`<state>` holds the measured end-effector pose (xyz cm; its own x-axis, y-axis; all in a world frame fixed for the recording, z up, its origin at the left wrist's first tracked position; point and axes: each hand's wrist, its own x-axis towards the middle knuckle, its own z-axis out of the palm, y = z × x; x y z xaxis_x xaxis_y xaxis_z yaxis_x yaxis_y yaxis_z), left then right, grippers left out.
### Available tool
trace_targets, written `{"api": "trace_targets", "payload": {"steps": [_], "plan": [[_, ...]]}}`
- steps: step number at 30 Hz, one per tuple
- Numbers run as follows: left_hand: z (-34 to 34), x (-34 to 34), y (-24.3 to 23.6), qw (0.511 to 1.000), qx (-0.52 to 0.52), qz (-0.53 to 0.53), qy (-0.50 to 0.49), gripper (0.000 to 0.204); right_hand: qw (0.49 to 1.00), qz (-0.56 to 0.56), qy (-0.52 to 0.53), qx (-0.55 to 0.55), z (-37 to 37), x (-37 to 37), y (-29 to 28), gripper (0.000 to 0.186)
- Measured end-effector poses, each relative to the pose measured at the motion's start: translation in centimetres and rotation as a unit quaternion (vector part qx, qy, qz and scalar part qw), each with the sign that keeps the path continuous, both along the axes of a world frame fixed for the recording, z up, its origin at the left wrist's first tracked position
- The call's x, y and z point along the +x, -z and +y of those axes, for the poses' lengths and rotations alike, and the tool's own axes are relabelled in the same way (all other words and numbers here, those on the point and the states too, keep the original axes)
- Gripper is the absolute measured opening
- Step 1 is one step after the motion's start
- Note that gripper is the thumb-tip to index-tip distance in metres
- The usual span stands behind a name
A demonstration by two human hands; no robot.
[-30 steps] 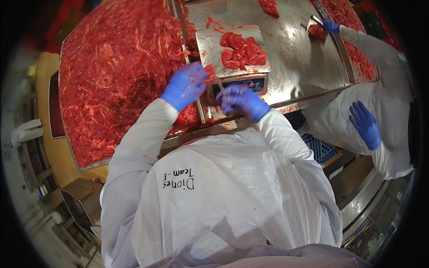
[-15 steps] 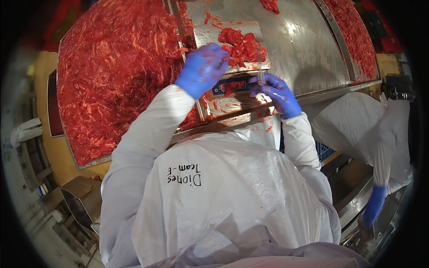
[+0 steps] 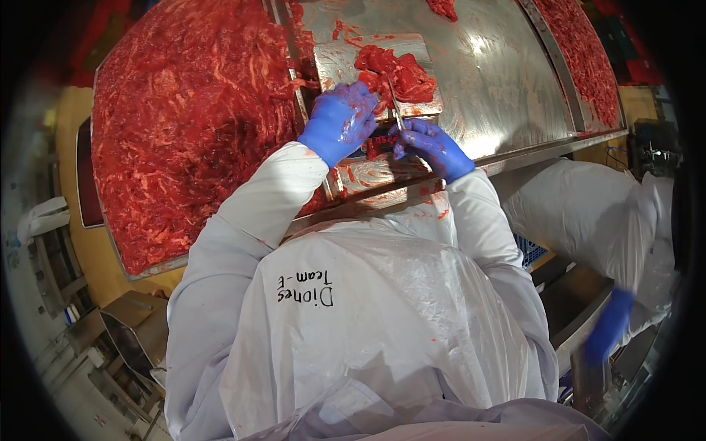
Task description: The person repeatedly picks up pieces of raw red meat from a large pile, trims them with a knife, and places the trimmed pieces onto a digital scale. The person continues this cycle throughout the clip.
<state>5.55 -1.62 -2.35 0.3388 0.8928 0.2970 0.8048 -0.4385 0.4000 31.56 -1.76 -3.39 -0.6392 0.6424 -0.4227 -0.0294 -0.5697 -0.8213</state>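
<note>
A small pile of red raw meat (image 3: 409,79) lies on the steel plate of a weighing scale (image 3: 334,67). My left hand (image 3: 340,121), in a smeared blue glove, is at the pile's near left edge, its fingers closed on a piece of meat. In a matching glove, my right hand (image 3: 435,149) grips a slim metal tool (image 3: 397,110) whose narrow end reaches into the pile. Whether it is a knife or tweezers I cannot tell. Between my hands the scale's dark display (image 3: 381,140) is partly covered.
A big heap of shredded raw meat (image 3: 184,132) fills the left side. Another meat heap (image 3: 581,59) lies beyond a metal divider (image 3: 555,66) at far right. The steel table (image 3: 493,88) has a raised front edge. On the right stands a co-worker in white (image 3: 581,206).
My right hand has moved left and the tool's end now reaches the meat. My left hand has shifted slightly right and down. The co-worker's gloved hand has moved up.
</note>
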Motion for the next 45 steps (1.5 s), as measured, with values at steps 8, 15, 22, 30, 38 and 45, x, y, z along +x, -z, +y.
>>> {"api": "trace_targets", "payload": {"steps": [8, 15, 22, 30, 38, 45], "plan": [[-7.3, -14.6, 7.1, 0.995, -0.074, 0.028, -0.065, 0.011, 0.959, -0.097, -0.264, 0.033, -4.5, -4.8, 1.3, 0.029], [-4.1, -16.8, 5.1, 0.977, -0.097, -0.054, -0.184, 0.044, 0.986, -0.133, -0.092, 0.048, -1.2, 8.6, 2.3, 0.022], [8.3, -2.1, 2.7, 0.999, 0.012, -0.02, 0.028, 0.076, 0.98, -0.049, -0.007, 0.194, 6.4, -1.4, -3.2, 0.017], [1.9, -8.5, -0.9, 0.942, -0.193, -0.255, -0.103, 0.054, 0.98, -0.042, 0.123, 0.15, 1.9, 2.4, -2.8, 0.026], [-3.7, -10.1, 3.5, 0.929, -0.278, -0.212, -0.125, 0.046, 0.682, -0.474, -0.206, 0.518, -3.2, 0.8, 0.7, 0.035], [-2.8, -11.2, 2.0, 0.938, -0.265, -0.171, -0.145, 0.045, 0.839, -0.392, -0.069, 0.371, -0.2, -0.9, -2.9, 0.029]]}}
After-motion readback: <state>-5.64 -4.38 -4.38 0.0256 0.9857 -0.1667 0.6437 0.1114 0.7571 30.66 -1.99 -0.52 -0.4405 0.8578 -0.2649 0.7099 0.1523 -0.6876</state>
